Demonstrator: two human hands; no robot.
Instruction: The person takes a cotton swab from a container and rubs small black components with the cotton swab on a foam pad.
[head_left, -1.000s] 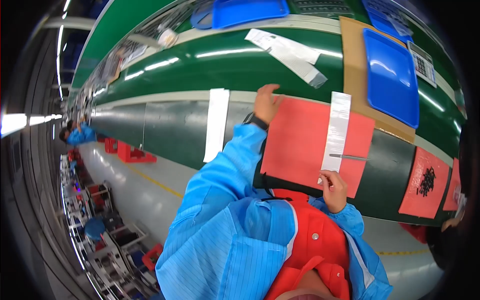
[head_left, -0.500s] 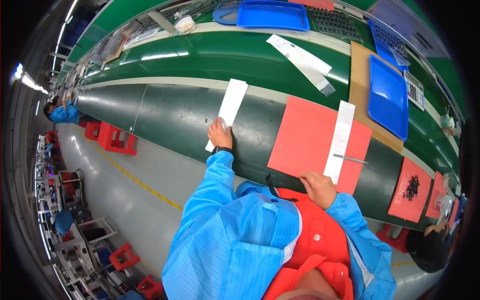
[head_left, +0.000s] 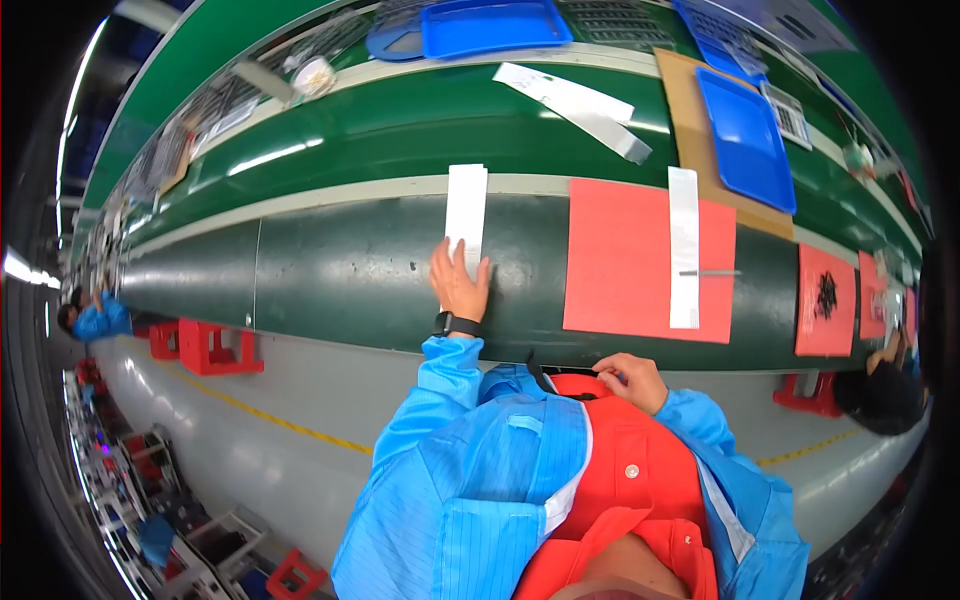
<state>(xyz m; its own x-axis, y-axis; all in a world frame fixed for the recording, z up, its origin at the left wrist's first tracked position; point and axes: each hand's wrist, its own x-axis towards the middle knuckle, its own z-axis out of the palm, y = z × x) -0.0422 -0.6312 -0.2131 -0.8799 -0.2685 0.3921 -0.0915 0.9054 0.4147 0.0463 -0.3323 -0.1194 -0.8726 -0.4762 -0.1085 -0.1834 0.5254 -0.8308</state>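
Note:
My left hand (head_left: 460, 292), with a dark watch at the wrist, lies with fingers apart over the near end of a small stack of white paper strips (head_left: 467, 200). The far end of the stack overlaps the pale ledge, and its near end is hidden by the hand. My right hand (head_left: 634, 384) is near the bench's front edge, before my red garment, fingers curled in and nothing visible in them. Beyond it, another white strip (head_left: 684, 225) lies on a red mat (head_left: 615, 260), with metal tweezers (head_left: 715, 273) across it.
Loose white strips (head_left: 570, 108) lie on the green surface behind the bench (head_left: 340, 265). A blue tray (head_left: 745, 135) rests on cardboard at right; another blue tray (head_left: 495, 30) is at the back. Small black parts (head_left: 826, 296) sit on a mat. A person (head_left: 885, 395) is far right.
The view has turned, so the bench looks more level. My right hand has drawn back from the red mat's near edge. The left-hand stack's near end, visible before, is now hidden.

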